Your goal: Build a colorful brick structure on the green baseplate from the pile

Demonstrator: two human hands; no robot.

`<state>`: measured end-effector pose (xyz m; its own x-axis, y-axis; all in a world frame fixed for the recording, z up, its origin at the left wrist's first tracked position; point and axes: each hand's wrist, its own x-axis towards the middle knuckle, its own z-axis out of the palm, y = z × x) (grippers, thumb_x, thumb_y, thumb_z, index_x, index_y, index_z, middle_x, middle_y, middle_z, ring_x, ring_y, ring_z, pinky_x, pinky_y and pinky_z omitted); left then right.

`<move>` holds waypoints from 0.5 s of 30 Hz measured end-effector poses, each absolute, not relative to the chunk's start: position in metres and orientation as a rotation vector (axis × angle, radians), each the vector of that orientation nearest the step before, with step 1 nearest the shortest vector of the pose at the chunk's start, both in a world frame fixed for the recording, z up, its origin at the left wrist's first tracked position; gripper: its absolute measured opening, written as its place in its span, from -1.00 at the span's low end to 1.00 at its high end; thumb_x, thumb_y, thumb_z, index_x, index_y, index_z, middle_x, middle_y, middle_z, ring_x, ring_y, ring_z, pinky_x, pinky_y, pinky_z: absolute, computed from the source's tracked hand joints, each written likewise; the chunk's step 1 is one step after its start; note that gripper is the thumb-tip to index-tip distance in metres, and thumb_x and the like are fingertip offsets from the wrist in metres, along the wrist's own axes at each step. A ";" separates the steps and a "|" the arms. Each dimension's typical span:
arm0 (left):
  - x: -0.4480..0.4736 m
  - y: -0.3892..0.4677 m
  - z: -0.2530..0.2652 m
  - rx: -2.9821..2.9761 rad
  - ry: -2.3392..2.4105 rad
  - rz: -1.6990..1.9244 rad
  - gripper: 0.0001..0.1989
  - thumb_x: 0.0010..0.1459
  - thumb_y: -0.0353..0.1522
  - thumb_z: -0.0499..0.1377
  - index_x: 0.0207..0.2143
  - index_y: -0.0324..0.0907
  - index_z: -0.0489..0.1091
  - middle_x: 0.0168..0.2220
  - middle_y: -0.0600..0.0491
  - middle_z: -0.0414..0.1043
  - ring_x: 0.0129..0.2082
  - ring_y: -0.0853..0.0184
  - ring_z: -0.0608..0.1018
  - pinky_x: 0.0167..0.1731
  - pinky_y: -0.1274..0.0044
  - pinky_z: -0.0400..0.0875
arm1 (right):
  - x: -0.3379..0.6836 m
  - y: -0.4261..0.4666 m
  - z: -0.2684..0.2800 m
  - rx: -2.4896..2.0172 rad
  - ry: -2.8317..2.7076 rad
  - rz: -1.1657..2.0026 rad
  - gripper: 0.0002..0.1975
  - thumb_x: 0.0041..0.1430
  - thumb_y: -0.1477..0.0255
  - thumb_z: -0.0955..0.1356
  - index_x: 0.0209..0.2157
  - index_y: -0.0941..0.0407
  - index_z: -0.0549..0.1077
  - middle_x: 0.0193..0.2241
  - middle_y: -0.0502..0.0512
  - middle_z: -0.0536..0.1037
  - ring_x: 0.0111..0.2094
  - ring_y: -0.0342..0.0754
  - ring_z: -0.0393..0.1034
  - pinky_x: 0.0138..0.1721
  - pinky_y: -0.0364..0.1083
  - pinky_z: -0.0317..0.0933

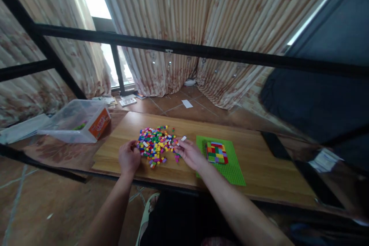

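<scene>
Remotely, through the head camera, I saw the right hand point(188, 153) pinching a small white brick point(183, 138) between its fingertips, at the right side of the loose brick pile point(155, 142). The left hand point(129, 158) was curled at the pile's left edge; I could not tell whether its fingers gripped anything. The pile lay on the wooden tabletop point(259, 173), between both hands. Just right of the right hand I had the green baseplate point(235, 173), bearing a low multicoloured brick build point(217, 153). Farther left stood a clear plastic box point(67, 135) with an orange label point(100, 123).
</scene>
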<state>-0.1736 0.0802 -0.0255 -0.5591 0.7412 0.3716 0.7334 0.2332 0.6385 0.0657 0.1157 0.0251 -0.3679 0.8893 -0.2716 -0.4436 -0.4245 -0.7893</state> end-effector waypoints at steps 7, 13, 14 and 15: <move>-0.170 0.068 -0.013 1.179 2.376 1.557 -0.65 0.07 -0.26 0.07 -0.15 -0.24 0.43 -0.18 -0.12 0.49 -0.18 0.19 0.52 -0.09 0.33 0.42 | 0.071 0.057 0.012 -0.995 -0.920 1.831 -0.55 -0.26 0.17 0.53 -0.39 0.12 0.39 -0.53 -0.03 0.55 -0.59 -0.18 0.40 -0.54 -0.17 0.29; -0.102 0.025 0.020 1.285 1.946 1.628 -0.58 0.10 -0.12 0.11 -0.10 -0.20 0.41 -0.12 -0.09 0.49 -0.12 0.21 0.51 0.00 0.34 0.37 | 0.099 0.029 0.023 -1.065 -0.891 1.764 -0.59 -0.32 0.17 0.55 -0.51 0.13 0.41 -0.55 -0.06 0.51 -0.54 -0.19 0.36 -0.49 -0.18 0.24; -0.084 0.016 0.025 1.285 1.834 1.551 -0.60 0.08 -0.11 0.14 -0.13 -0.19 0.42 -0.15 -0.07 0.50 -0.13 0.21 0.52 -0.02 0.37 0.39 | 0.103 0.026 0.027 -1.057 -0.883 1.755 -0.60 -0.31 0.19 0.56 -0.51 0.13 0.43 -0.55 -0.07 0.50 -0.51 -0.19 0.35 -0.48 -0.18 0.23; -0.066 0.007 0.029 1.306 1.705 1.405 -0.61 0.07 -0.12 0.16 -0.14 -0.17 0.44 -0.16 -0.06 0.51 -0.14 0.22 0.52 -0.05 0.39 0.41 | 0.107 0.022 0.029 -1.044 -0.876 1.749 -0.63 -0.30 0.20 0.56 -0.51 0.13 0.45 -0.54 -0.07 0.49 -0.50 -0.19 0.34 -0.48 -0.19 0.21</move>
